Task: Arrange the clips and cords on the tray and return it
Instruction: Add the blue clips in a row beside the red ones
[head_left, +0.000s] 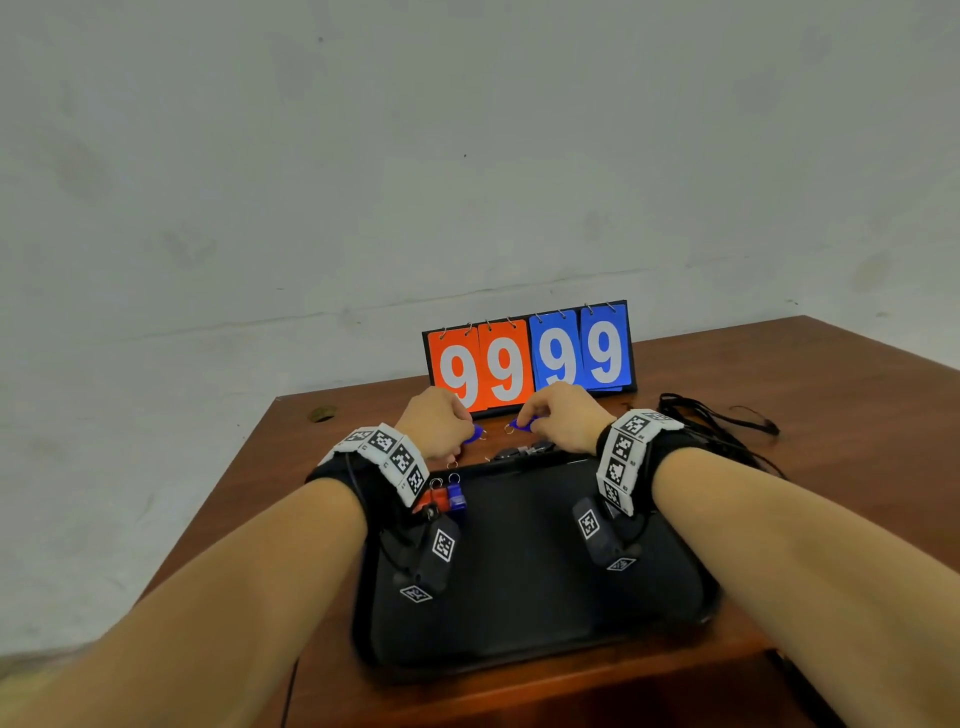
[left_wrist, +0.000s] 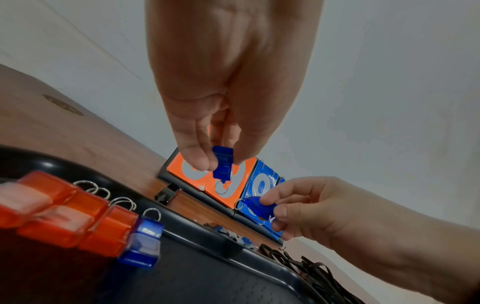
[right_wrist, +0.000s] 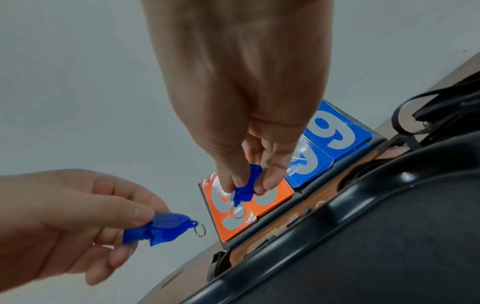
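Observation:
A black tray lies on the wooden table in front of me. Both hands hover just beyond its far rim. My left hand pinches a blue clip with a small metal ring between thumb and fingers. My right hand pinches another blue clip the same way. Several orange clips and one blue clip lie in a row at the tray's far left corner. More clips lie on the table behind the tray. Black cords lie in a tangle to the right.
A flip scoreboard reading 99 99 stands at the table's back edge, right behind my hands. A grey wall rises behind the table. A round cable hole sits at the table's back left corner.

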